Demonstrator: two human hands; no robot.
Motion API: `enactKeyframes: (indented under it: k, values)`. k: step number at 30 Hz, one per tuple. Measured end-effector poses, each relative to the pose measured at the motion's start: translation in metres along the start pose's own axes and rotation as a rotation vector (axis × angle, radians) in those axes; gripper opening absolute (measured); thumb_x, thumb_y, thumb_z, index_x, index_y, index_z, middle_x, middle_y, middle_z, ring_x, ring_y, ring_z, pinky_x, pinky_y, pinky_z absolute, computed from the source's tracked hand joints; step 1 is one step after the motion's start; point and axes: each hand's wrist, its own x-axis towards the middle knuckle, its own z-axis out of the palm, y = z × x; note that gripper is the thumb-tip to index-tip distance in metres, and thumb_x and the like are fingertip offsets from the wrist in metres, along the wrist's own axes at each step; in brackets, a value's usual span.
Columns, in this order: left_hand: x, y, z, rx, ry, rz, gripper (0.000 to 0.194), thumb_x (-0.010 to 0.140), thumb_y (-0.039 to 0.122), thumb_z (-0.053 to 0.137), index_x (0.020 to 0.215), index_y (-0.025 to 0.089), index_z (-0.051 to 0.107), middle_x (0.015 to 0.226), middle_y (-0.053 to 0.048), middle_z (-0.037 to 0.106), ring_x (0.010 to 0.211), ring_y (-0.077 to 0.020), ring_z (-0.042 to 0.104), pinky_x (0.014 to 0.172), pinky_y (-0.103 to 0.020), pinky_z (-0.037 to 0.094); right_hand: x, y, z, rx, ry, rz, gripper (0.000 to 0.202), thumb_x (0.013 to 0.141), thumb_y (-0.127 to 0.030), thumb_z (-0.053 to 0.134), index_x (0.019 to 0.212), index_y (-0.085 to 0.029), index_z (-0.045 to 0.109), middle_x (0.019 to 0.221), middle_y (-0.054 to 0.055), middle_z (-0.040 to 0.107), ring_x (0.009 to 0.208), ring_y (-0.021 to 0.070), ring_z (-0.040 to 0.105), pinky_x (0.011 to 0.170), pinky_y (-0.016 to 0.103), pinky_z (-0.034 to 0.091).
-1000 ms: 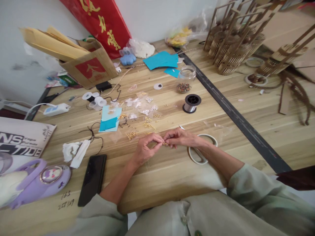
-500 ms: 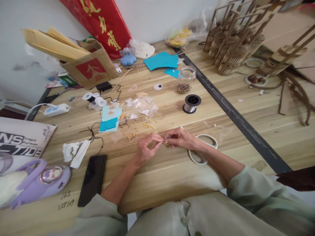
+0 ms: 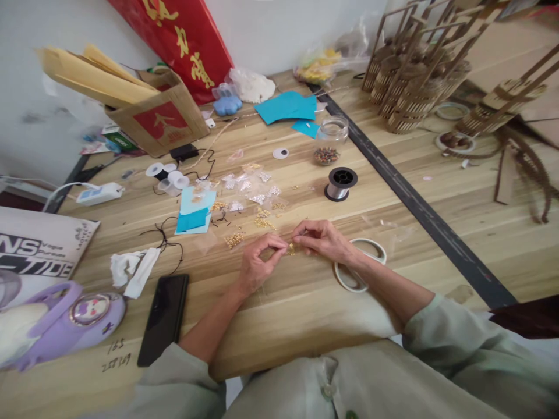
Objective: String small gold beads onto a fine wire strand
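Over the near middle of the table, my left hand (image 3: 260, 262) has thumb and index finger pinched together. A small cluster of gold beads (image 3: 291, 249) shows right at those fingertips. A faint clear thread (image 3: 262, 295) trails below this hand. My right hand (image 3: 322, 241) is closed in a pinch just right of the beads, a small gap from the left fingertips; whatever it grips is too small to make out. Beyond the hands lie piles of gold beads (image 3: 263, 220) and a bag of gold beads (image 3: 234, 239). A spool of clear line (image 3: 340, 184) stands farther back.
White tape rolls (image 3: 351, 280) lie by my right forearm. A black phone (image 3: 164, 320) rests left of my left arm. Farther back are a glass jar (image 3: 332, 137) with beads, blue sheets (image 3: 286, 107) and a paper bag (image 3: 163, 119). Wooden lantern-like frames (image 3: 410, 99) stand back right.
My right hand has drawn slightly away from the left and up, widening the gap between the fingertips. The gold beads at the left fingertips now show more fully. The left hand has barely shifted.
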Motion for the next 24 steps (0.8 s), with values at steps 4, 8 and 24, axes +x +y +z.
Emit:
enactKeyframes:
  k: [4,8,24]
  values:
    - [0.0001,-0.0009,0.0000,0.037,-0.017,0.002,0.003,0.078,0.013,0.063,0.076,0.015,0.063,0.076,-0.005,0.067,0.074,-0.0145,0.063,0.071,-0.028,0.050,0.0008,0.0019,-0.0007,0.065,-0.040,0.005,0.029,0.078,-0.040,0.063,0.085,-0.012,0.063,0.062,0.001,0.059,0.052,0.0090,0.049,0.049,0.020,0.039]
    - [0.0005,-0.0014,-0.0004,0.043,-0.038,-0.005,0.003,0.079,0.014,0.062,0.076,0.015,0.063,0.075,-0.005,0.067,0.073,-0.0141,0.063,0.071,-0.027,0.050,0.0008,0.0013,-0.0015,0.032,-0.052,-0.031,0.026,0.079,-0.036,0.062,0.084,-0.011,0.065,0.063,-0.001,0.055,0.054,0.0075,0.044,0.049,0.020,0.033]
    - [-0.0023,-0.0016,0.0010,0.052,-0.076,0.167,0.010,0.078,0.007,0.061,0.085,0.015,0.064,0.083,-0.008,0.068,0.081,-0.0156,0.064,0.074,-0.030,0.052,0.0019,0.0064,-0.0012,-0.030,-0.124,-0.012,0.029,0.080,-0.040,0.059,0.078,-0.012,0.063,0.057,-0.003,0.048,0.050,0.0067,0.037,0.047,0.020,0.028]
